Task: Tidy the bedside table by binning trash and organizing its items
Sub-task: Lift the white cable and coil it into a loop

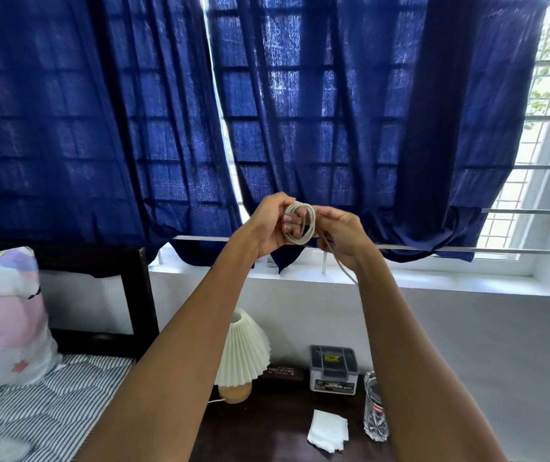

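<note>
- Both hands are raised in front of the blue curtain [133,111], well above the bedside table [267,428].
- A coiled grey cord [299,222] is held in the left hand [272,225]; its loops are wound around the fingers [289,225], which are curled inward through the middle of the coil, while the thumb is pressed against the top of the loops.
- The right hand [342,235] is placed just beside the coil, on its right edge; its fingers are closed narrowly and the cord is pinched between them where it leaves the loops.
- A loose tail of the cord is seen running down from under the right-hand fingers along the wrist, where it hangs free.
- Far below the fingers, a pleated white lamp [242,351] is stood on the table under the left forearm.
- A dark glasses case [282,373] and a small grey box [333,370] are set side by side to the right of the lamp, against the wall.
- A folded white tissue [328,430] is laid nearer the front edge of the table, directly beneath the hands.
- A clear plastic bottle [375,408] is partly hidden behind the right forearm, just right of the tissue.
</note>
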Demonstrator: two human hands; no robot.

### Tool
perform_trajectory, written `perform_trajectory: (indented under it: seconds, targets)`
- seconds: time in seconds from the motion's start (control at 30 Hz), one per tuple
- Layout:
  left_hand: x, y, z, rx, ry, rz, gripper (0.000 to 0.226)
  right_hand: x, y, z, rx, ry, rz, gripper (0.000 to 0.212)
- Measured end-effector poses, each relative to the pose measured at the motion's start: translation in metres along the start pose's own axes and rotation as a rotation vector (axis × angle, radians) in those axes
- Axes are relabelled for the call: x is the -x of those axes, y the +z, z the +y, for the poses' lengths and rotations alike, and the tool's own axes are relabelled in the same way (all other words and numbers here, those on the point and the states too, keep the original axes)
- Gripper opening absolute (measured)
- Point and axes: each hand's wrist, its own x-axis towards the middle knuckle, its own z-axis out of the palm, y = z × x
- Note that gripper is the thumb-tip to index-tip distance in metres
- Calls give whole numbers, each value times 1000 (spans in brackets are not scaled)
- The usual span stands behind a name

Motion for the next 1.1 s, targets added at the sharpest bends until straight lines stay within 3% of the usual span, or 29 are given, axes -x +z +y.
perform_trajectory:
  seconds: [0.13,0.27,0.4,0.47,0.6,0.73,0.93,1.1]
  targets:
    - [-6,3,-7,145,54,134,44,0,10,6,26,83,14,20]
    - [-11,1,-10,232,119,254,36,7,16,8,206,220,-87,22]
    - [-23,0,-13,73,111,530,29,13,21,0,588,234,-150,25]
    - [-26,-2,-18,-77,100,578,30,15,25,-9,824,191,-225,22]
    - [-24,-8,-29,-404,84,486,31,15,31,-27,1054,87,-237,23]
    - [-18,-8,-32,-601,54,317,36,16,22,-40,996,-86,-108,11]
    - [-8,0,-30,-535,-42,107,90,10,1,-48,904,-260,-79,15]
    - [-4,5,-29,-493,-44,95,88,4,-9,-38,677,-278,-67,13]
